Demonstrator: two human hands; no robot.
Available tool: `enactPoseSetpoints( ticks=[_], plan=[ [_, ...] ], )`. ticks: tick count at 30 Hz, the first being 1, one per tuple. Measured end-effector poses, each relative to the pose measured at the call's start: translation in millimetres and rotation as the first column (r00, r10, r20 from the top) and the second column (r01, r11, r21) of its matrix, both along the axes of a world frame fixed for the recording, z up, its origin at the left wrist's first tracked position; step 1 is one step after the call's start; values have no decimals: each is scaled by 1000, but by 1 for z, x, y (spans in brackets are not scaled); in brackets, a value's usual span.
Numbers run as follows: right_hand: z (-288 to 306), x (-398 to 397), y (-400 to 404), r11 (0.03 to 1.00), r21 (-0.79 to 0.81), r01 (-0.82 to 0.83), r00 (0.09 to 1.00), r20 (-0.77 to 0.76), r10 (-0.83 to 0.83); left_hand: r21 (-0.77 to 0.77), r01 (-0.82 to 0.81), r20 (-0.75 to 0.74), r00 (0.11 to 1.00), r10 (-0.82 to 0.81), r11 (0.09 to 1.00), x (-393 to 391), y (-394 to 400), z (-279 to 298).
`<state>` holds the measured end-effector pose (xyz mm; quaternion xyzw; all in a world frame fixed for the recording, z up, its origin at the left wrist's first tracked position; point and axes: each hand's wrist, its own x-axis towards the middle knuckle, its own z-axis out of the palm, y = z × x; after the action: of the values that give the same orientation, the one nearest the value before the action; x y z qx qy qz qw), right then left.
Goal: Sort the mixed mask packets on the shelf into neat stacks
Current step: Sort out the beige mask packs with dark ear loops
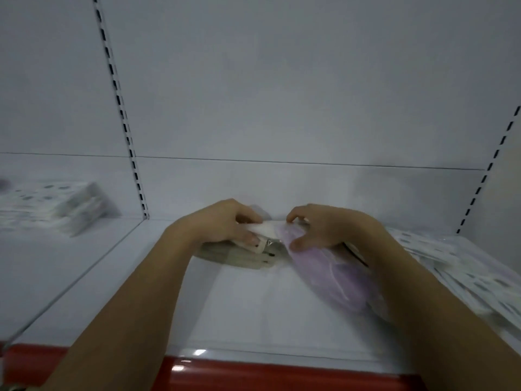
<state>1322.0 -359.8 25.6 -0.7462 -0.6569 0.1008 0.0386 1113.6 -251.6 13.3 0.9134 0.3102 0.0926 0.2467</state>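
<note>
white shelf board (253, 306) with red front edge strip (282, 376). white back panel (282, 80). slotted uprights (121, 108) left and right. dim, even lighting.

Both bare forearms reach fwd, converging; left hand (225, 224) & right hand (324, 227) curl fingers, thumbs pinching.

A pale lilac mask packet (332, 266) is showing beside a white packet (263, 231) over beige ones (239, 256), white packets dotted with grey (56, 198) are lying left and right, and a glossy red strip (253, 373) is edging the white shelf (253, 311).
</note>
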Motion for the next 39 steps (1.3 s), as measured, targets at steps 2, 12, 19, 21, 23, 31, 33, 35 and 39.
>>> enactPoseSetpoints(
  ticks=[2, 12, 19, 21, 23, 31, 33, 35, 39],
  plan=[
    [4, 8, -6, 998, 57, 12, 999, -34, -10, -45, -23, 88, 996, 26, 999, -13, 7, 5],
    [0, 22, -16, 982, 152, 110, 980, -180, -82, -176, -297, 508, 789, 345, 938, -34, 17, 16],
    [-1, -4, -15, 889, 370, 272, 555, -815, 169, -357, -120, 622, 709, 332, 926, -21, -3, 20],
    [3, -13, -16, 867, 402, 295, 430, -866, 255, -411, -24, 583, 762, 283, 911, -15, -9, 20],
    [8, -15, -16, 807, 488, 334, 504, -815, 285, -431, 44, 523, 826, 210, 902, -15, -13, 20],
    [6, -38, 2, 864, 350, 361, 265, -927, 265, -426, -262, 742, 445, 501, 866, -37, 12, 24],
    [-6, -47, 11, 905, 370, 208, 643, -749, 159, -471, -330, 757, 324, 567, 818, -43, 17, 20],
    [-11, -59, 16, 939, 344, 26, 879, -455, 143, -500, -388, 742, 268, 614, 774, -46, 18, 15],
    [-5, -84, 23, 967, 202, -154, 959, -205, 195, -541, -401, 733, 207, 648, 739, -59, 20, 10]
  ],
)
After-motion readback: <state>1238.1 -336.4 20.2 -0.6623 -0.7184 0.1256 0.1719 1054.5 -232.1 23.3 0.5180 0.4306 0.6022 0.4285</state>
